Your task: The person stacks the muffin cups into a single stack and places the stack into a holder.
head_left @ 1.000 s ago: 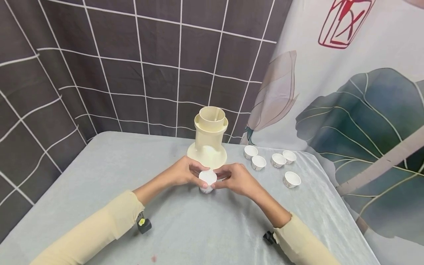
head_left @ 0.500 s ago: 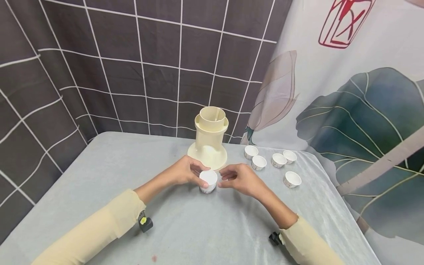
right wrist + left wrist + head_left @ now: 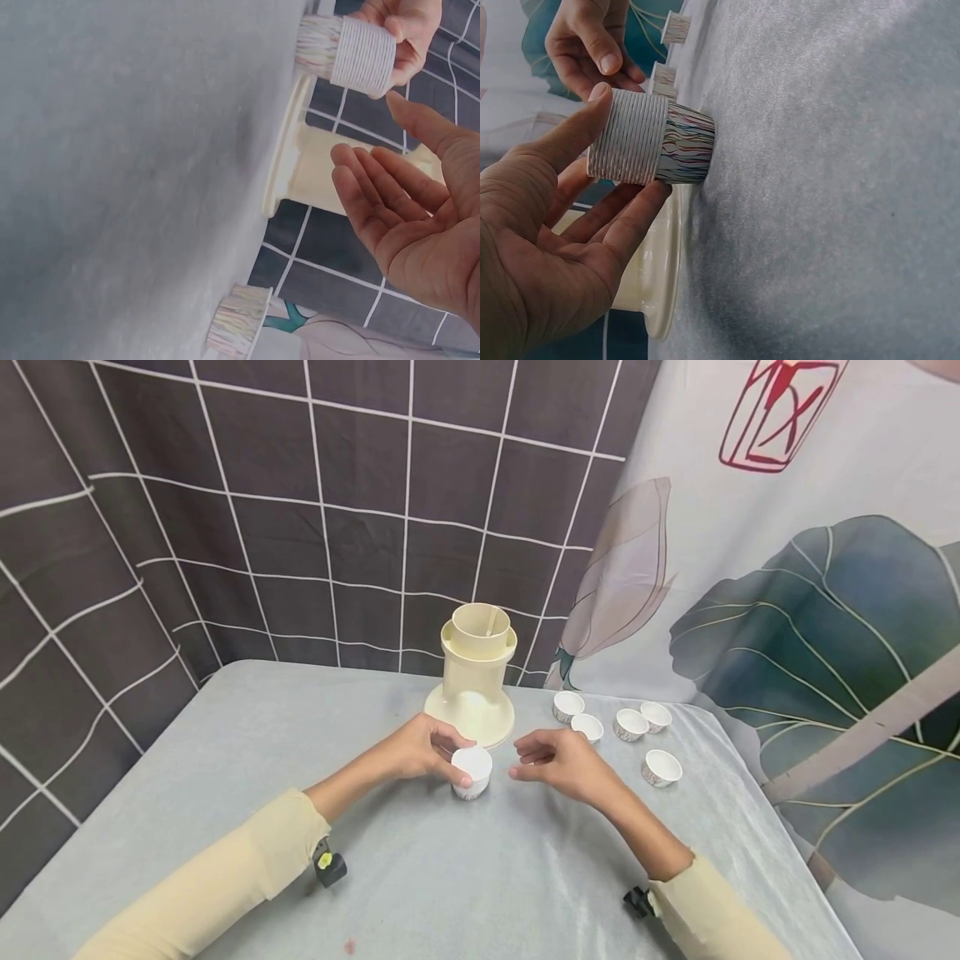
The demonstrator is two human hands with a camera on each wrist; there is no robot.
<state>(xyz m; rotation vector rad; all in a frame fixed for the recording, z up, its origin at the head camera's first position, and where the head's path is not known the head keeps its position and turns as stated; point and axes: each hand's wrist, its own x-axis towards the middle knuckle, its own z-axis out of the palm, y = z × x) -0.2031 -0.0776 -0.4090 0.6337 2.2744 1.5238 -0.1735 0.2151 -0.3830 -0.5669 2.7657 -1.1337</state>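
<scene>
A stack of nested white paper baking cups (image 3: 472,770) stands upright on the table in front of the cream plastic stand. Streaky coloured lines mark the bottom cup's wall in the left wrist view, below the stacked rims (image 3: 630,139). My left hand (image 3: 422,748) pinches the stack from its left side, thumb on one side and fingers on the other. To the right of the stack, my right hand (image 3: 566,764) hangs loosely curled with nothing in it. Its fingers (image 3: 367,176) are apart from the stack in the right wrist view.
Behind the stack rises the cream stand (image 3: 476,681), a hollow cylinder on a wide round base. Several single paper cups (image 3: 662,768) sit at the table's right back, one (image 3: 587,727) partly behind my right hand. Grid-patterned and floral curtains hang behind the grey-blue tablecloth (image 3: 420,877).
My right hand has let go of the cup stack and moved away to the right. The left hand and the stack stay in the same place.
</scene>
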